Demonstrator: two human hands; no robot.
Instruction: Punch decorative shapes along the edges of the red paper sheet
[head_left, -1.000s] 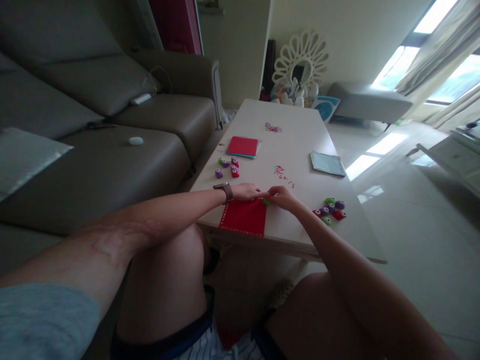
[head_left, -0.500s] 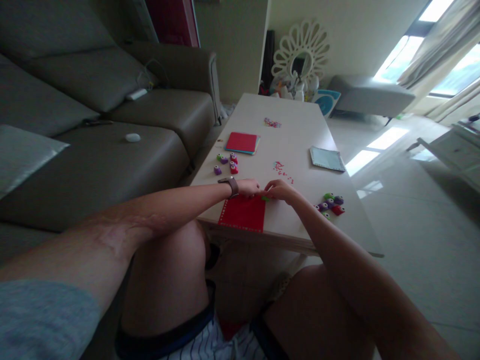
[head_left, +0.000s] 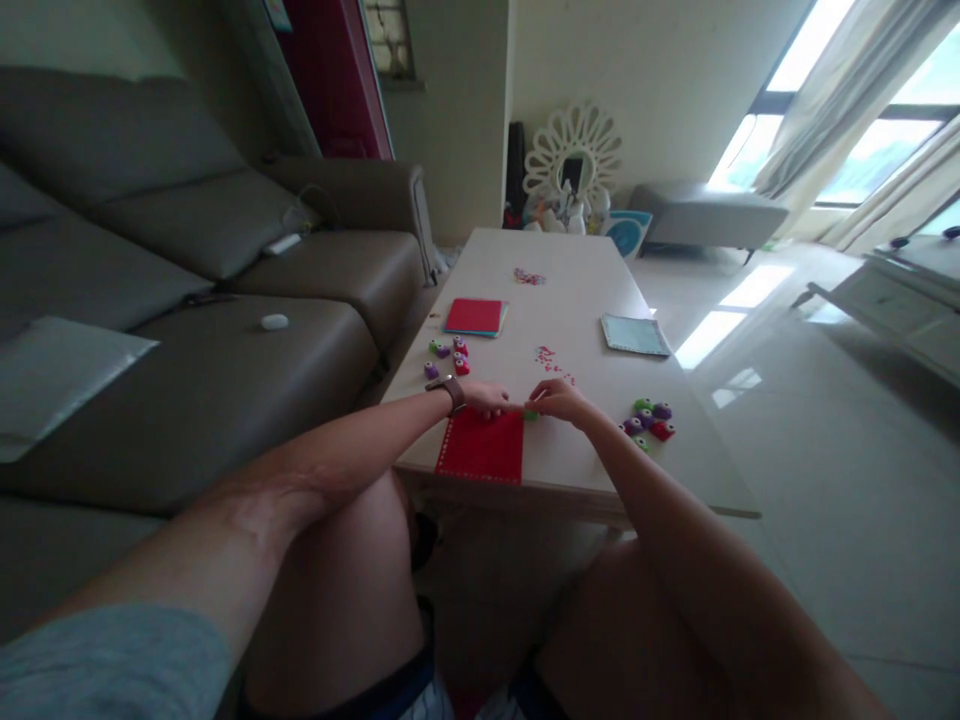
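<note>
A red sheet [head_left: 481,447] with a dotted pale border lies at the near edge of the table. My left hand [head_left: 489,398], with a watch on its wrist, rests on the sheet's far part, its index finger stretched out to the right. My right hand [head_left: 556,399] meets that fingertip with its fingers pinched; what they hold is too small to make out. Just below the fingertips, at the sheet's right edge, sits a green piece [head_left: 531,415]. Small red bits [head_left: 551,362] lie scattered beyond my right hand.
Punches in green, purple and red form a left group [head_left: 460,358] and a right group [head_left: 649,423] on the white table [head_left: 577,300]. Farther off lie stacked coloured sheets [head_left: 474,316], a pale bordered sheet [head_left: 634,335] and more bits [head_left: 529,277]. A sofa [head_left: 300,350] stands left.
The view has tilted up, so the table sits lower in the picture. Both hands remain together at the red sheet's far right corner, with little visible change.
</note>
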